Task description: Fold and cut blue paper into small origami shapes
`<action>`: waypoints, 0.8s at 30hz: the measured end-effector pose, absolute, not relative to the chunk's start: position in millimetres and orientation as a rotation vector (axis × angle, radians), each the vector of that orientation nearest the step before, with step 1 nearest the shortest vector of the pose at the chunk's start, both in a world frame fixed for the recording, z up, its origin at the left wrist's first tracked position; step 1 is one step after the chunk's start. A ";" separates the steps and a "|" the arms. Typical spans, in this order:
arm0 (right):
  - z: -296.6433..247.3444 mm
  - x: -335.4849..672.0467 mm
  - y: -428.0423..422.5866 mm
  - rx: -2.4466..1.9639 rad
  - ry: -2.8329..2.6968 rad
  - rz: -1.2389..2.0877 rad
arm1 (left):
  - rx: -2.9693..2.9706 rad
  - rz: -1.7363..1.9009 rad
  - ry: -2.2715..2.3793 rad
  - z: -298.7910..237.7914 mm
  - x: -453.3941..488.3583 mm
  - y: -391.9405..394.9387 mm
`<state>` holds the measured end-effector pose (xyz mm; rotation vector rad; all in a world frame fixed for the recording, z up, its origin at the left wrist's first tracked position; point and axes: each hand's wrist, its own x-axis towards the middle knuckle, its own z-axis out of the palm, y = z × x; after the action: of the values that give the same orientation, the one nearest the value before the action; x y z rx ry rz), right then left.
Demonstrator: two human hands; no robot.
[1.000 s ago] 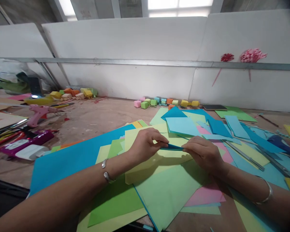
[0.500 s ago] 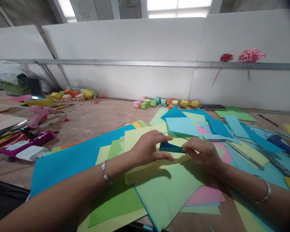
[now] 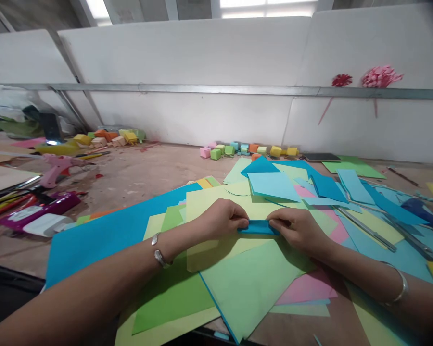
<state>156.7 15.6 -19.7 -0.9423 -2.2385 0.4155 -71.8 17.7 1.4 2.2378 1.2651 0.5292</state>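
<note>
A small folded strip of blue paper [image 3: 259, 228] is held level between my two hands, just above the pale yellow sheets. My left hand [image 3: 224, 218] pinches its left end between thumb and fingers. At the other end, my right hand [image 3: 299, 227] has the strip in a similar pinch. Below them lies a pale yellow sheet [image 3: 205, 250], overlapped by a light green sheet [image 3: 252, 288]. A large blue sheet [image 3: 104, 245] spreads out to the left. The underside of the strip is hidden from view.
Small paper cubes [image 3: 215, 154] stand in a row along the white wall panel. Scissors [image 3: 418, 240], metal tweezers-like sticks [image 3: 368, 228] and cut blue papers [image 3: 328, 188] lie at right. A pink glue gun [image 3: 54, 168] and a purple device [image 3: 39, 211] sit at left.
My left thumb and fingers, spread around the strip's end before, have closed on it. The strip has turned so its lighter blue face shows. My right hand still pinches its end.
</note>
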 end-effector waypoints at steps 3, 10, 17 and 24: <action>-20.9 155.9 14.2 -0.982 -2.237 0.308 | 2.272 0.515 1.298 -1.7 -68.6 17.2; -22.7 156.6 19.7 -0.947 -2.366 0.208 | 2.483 0.378 1.256 -7.6 -62.3 15.5; -23.8 157.9 25.5 -0.998 -2.423 0.306 | 2.528 0.339 1.295 -5.2 -59.7 11.8; -30.0 161.2 28.9 -0.905 -2.453 -0.081 | 2.757 0.609 0.988 -14.5 -66.4 18.1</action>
<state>161.2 28.9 -30.0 -0.9046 -2.4529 -0.0807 -66.4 18.1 -14.5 2.7572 0.9878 0.6091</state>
